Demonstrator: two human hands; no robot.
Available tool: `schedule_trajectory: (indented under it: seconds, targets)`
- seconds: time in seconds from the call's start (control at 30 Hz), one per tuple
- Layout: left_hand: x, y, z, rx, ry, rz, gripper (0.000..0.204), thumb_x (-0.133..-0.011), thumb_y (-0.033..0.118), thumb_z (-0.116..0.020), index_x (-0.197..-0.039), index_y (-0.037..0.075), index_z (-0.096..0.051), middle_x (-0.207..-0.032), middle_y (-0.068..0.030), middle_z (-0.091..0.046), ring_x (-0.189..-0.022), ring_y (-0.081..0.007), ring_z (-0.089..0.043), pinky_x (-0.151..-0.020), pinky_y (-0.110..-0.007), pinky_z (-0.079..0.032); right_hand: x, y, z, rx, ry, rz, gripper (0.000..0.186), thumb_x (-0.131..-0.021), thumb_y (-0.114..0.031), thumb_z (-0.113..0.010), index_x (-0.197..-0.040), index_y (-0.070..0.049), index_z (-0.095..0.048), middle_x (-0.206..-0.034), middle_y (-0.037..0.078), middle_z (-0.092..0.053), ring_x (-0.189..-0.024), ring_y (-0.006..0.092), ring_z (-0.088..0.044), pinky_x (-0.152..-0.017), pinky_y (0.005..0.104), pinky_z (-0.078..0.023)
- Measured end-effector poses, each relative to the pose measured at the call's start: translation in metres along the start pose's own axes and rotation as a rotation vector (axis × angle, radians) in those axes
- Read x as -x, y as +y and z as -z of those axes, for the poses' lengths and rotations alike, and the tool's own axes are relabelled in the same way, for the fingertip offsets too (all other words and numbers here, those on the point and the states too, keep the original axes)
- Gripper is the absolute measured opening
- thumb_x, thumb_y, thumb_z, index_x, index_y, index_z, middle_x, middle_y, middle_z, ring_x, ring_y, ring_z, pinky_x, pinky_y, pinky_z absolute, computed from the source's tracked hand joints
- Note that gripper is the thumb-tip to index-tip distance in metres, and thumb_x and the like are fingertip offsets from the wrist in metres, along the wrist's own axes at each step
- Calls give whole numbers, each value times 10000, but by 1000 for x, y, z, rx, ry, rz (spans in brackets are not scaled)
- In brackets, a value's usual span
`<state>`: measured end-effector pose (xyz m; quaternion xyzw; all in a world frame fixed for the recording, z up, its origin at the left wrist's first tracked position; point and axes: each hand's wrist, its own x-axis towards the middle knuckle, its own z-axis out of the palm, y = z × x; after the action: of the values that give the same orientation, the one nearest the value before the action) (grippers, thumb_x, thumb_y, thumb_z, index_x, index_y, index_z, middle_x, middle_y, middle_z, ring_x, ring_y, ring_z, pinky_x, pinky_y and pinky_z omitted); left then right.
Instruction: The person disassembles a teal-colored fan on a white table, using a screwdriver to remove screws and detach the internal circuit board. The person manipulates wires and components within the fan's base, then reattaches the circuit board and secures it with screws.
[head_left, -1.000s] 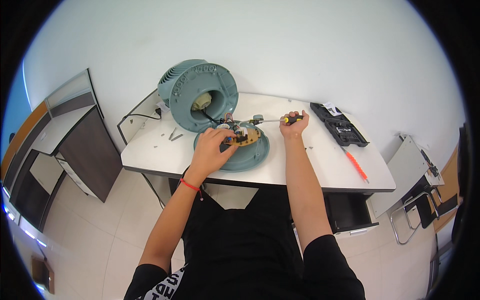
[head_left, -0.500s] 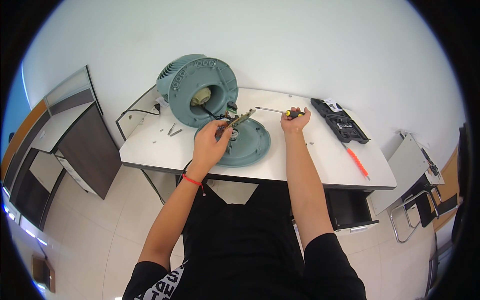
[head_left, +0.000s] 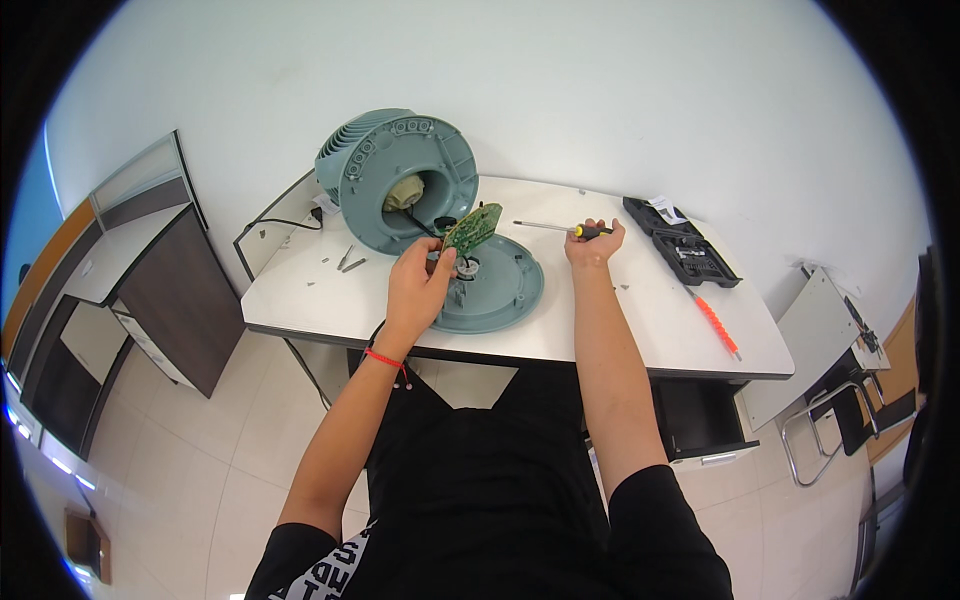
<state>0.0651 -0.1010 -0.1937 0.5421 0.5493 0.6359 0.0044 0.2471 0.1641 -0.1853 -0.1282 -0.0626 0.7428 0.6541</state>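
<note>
My left hand (head_left: 421, 289) pinches a green circuit board (head_left: 474, 229) by its lower edge, tilted up so its soldered face shows. Beneath the board lies a round grey-green base plate (head_left: 505, 290), with wiring and small parts near its middle, partly hidden by my fingers. Behind it the grey-green fan housing (head_left: 408, 180) rests on its side, its hollow underside facing me and a dark cable running out of it. My right hand (head_left: 596, 243) is closed around the yellow-and-black handle of a screwdriver (head_left: 548, 226), whose shaft points left toward the board without touching it.
A black tool case (head_left: 682, 243) lies unfolded at the back right of the white table (head_left: 590, 330), with an orange twisted rod (head_left: 714, 323) in front of it. Small metal pieces (head_left: 349, 261) lie left of the base plate. Below the table's right side a drawer (head_left: 700, 425) stands pulled out.
My left hand has turned the circuit board from nearly edge-on to showing its broad green face. My right hand and the screwdriver have barely moved.
</note>
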Motion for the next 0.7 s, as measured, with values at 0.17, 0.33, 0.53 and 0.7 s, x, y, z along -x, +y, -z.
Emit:
schedule_trajectory:
  seconds: [0.17, 0.33, 0.53, 0.7]
  targets:
    - [1, 1, -1, -20, 7, -10, 282, -971, 212, -611, -1052, -58, -598, -880, -114, -692, -728, -146, -702, -616, -265, -491, -2, -2, -5, 89, -19, 211, 284, -877, -375, -584, -837, -141, -430, -649, 3, -473, -548, 135, -447, -500, 280, -325]
    - [1, -7, -3, -69, 18, -35, 285, -972, 213, -607, -1065, -56, -593, -908, -126, -690, -720, -161, -699, -627, -283, -502, 6, -7, -28, 332, -204, 539, 244, -916, -243, -611, -874, -82, -432, -620, 14, -455, -513, 133, -458, -500, 279, -362]
    - [1, -6, -4, -62, 53, -51, 296, -932, 223, -634, -1025, -56, -599, -836, -158, -645, -651, -248, -618, -647, -367, -488, 37, -4, -57, 513, -402, 629, 235, -932, -224, -637, -902, -57, -473, -597, 31, -508, -500, 126, -486, -494, 266, -377]
    - [2, -4, -2, -72, 43, -37, 298, -934, 226, -628, -1035, -53, -594, -862, -164, -643, -666, -250, -617, -656, -368, -488, 59, 4, -66, 728, -552, 697, 223, -938, -223, -653, -917, -51, -512, -605, 35, -526, -509, 116, -505, -511, 251, -399]
